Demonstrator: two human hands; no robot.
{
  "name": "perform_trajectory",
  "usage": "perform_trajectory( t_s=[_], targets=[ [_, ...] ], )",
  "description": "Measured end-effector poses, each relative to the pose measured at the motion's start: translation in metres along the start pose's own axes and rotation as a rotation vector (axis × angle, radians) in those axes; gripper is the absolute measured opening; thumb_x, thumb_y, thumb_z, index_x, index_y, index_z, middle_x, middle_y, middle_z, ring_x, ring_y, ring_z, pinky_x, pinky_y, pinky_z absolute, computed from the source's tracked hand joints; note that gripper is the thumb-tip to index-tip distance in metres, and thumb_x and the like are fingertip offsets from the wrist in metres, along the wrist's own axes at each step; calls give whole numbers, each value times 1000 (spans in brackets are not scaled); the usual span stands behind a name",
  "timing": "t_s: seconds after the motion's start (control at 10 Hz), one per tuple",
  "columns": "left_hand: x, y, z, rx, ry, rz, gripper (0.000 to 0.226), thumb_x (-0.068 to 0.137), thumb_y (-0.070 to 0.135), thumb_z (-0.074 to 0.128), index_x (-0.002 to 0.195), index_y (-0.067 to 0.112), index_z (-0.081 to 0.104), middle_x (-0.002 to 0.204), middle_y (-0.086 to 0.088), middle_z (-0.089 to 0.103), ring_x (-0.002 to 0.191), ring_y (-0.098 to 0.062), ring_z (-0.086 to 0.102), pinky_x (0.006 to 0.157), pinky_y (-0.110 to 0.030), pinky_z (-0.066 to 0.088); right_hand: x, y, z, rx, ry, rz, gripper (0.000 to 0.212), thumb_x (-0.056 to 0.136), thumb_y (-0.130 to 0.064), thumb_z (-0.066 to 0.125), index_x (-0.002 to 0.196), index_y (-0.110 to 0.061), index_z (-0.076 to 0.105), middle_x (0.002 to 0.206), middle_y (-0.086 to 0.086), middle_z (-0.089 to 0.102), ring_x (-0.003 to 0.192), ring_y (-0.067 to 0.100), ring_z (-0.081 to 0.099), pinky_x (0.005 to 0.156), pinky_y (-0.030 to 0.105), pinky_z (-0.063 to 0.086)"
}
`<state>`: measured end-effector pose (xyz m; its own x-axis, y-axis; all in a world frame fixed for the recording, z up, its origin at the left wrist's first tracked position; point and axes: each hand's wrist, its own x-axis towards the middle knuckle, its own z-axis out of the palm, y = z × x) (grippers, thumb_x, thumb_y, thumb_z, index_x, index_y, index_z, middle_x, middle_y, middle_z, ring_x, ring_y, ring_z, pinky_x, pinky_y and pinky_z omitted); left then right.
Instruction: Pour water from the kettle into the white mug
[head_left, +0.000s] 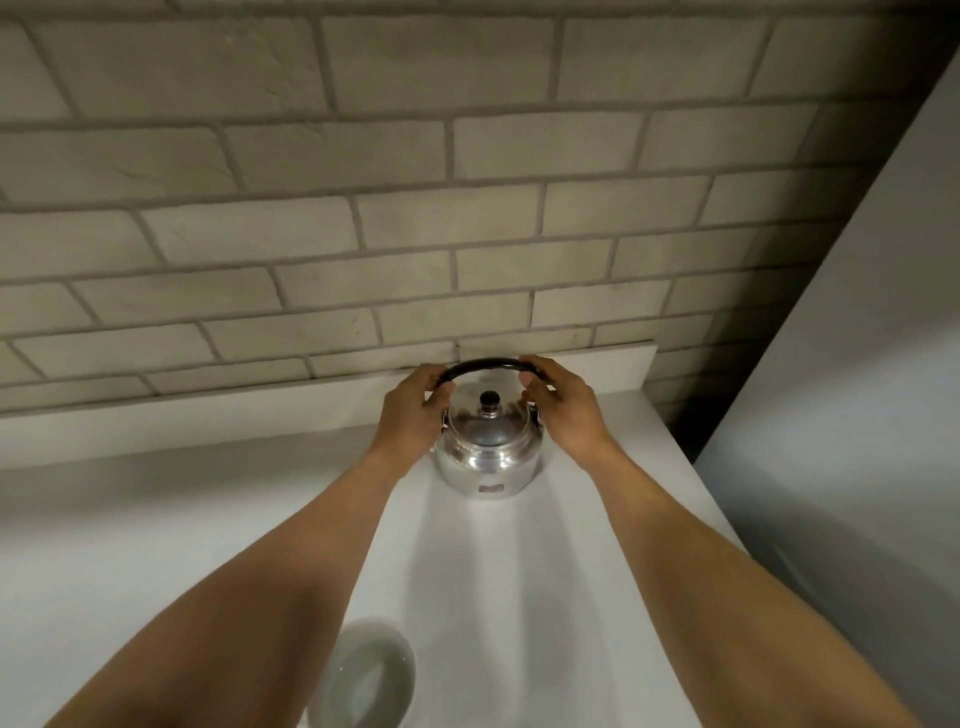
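Observation:
A shiny steel kettle (488, 457) with a black lid knob and a black arched handle (483, 365) stands upright on the white counter near the back wall. My left hand (415, 410) grips the handle's left end, and my right hand (561, 405) holds its right end. The white mug (371, 675) stands near the bottom of the view, close to me, partly hidden behind my left forearm. Its opening faces up and looks empty.
The white counter (545, 597) ends at a low white ledge (208, 410) against a pale brick wall (415, 208). The counter's right edge runs diagonally beside a tall grey panel (857, 389), with a dark gap between them.

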<state>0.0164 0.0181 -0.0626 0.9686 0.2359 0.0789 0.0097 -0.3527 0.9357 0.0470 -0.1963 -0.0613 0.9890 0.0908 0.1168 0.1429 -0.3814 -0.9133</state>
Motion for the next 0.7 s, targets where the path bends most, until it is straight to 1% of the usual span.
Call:
perform_trajectory(
  t_s=[0.1,0.2,0.3,0.4,0.5,0.6,0.7],
  targets=[
    [14,-7,7,-20,2,2,16,102,21,63,115,28,70,111,2,70,102,-37,72,83,-50,62,9,7,1,6,-4,27,36,105,-33,55,139,-26,65,132,1,72,120,27,69,108,46,51],
    [20,-13,9,-31,11,10,23,102,22,64,124,26,69,113,-1,71,106,-35,72,92,-56,60,16,13,1,-12,-12,23,38,107,-36,51,144,-32,60,138,0,69,124,26,68,110,45,50],
    [20,-16,9,-21,23,24,29,102,24,65,129,30,69,113,-1,74,103,-26,74,89,-50,62,17,16,3,-41,-22,29,41,109,-37,47,149,-36,55,143,0,67,127,26,66,112,42,49],
    [23,-15,9,10,33,33,31,101,25,65,131,30,69,112,-1,76,99,-23,75,85,-46,64,21,18,2,-104,-46,20,43,110,-37,42,153,-38,48,146,2,65,129,25,64,111,34,47],
    [20,-8,7,130,-1,59,43,100,25,66,143,28,61,122,1,71,106,-18,69,92,-33,60,18,12,-4,-162,-102,59,49,111,-37,41,160,-38,37,155,3,56,140,27,55,110,26,39],
    [17,1,4,195,9,108,54,100,27,67,152,23,51,140,-4,65,125,-22,63,107,-31,47,9,7,-15,-160,-98,64,57,109,-40,46,163,-34,28,164,2,45,147,25,49,108,23,32],
    [9,21,1,241,4,160,47,102,29,65,147,21,56,144,-6,62,134,-25,58,113,-37,44,-9,-5,-27,-177,6,26,59,107,-41,50,162,-30,32,164,2,44,149,24,46,117,30,35]
  ],
)
